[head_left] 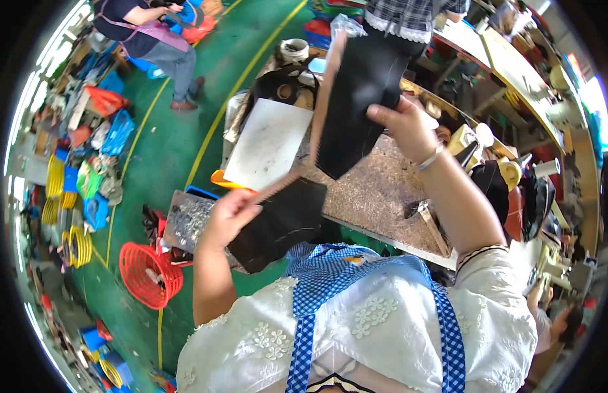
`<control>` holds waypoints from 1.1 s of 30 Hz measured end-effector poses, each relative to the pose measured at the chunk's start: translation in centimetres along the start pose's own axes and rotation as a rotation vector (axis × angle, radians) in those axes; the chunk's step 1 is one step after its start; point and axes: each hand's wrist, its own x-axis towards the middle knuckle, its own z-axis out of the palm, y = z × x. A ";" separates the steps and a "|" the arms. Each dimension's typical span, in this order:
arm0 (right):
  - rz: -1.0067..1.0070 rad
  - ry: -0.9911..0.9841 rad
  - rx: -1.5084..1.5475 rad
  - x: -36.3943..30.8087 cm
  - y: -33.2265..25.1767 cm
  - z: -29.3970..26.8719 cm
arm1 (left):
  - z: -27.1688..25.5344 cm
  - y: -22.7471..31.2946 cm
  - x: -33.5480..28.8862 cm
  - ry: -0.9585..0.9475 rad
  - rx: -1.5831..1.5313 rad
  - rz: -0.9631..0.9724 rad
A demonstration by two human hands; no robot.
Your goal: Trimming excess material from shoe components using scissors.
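The left hand (pixel 231 217) is narrow, thumb against fingers, pinching the brown-edged corner of the near black panel (pixel 286 219). The right hand (pixel 409 128) grips the far black panel (pixel 363 92), its thumb laid over the dark face near the right edge. A brown strip runs along the left side of the far black panel, and another along the far edge of the near black panel. These 2 panels meet just left of the workbench's middle; whether they are joined, I cannot tell.

Both are held up in front of the person's blue checked apron (pixel 337 262), whose small yellow-orange mark is too small to make out. The workbench (pixel 382 187) has a worn, speckled brown top; a tool with a wooden handle (pixel 436 230) lies at its near right. A white board (pixel 271 141) with faint dark smudges sits left of the far black panel, and beyond it stands a white tub (pixel 294 48). On the green floor, left of the left hand, is a red basket (pixel 128 270). At the far left a person in grey trousers (pixel 176 65) works; another, in a plaid garment (pixel 399 19), is beyond the far black panel.
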 end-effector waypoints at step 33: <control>0.999 -0.405 -0.287 -13.4 16.1 0.8 | 0.1 -14.2 8.4 -0.345 -0.337 -0.402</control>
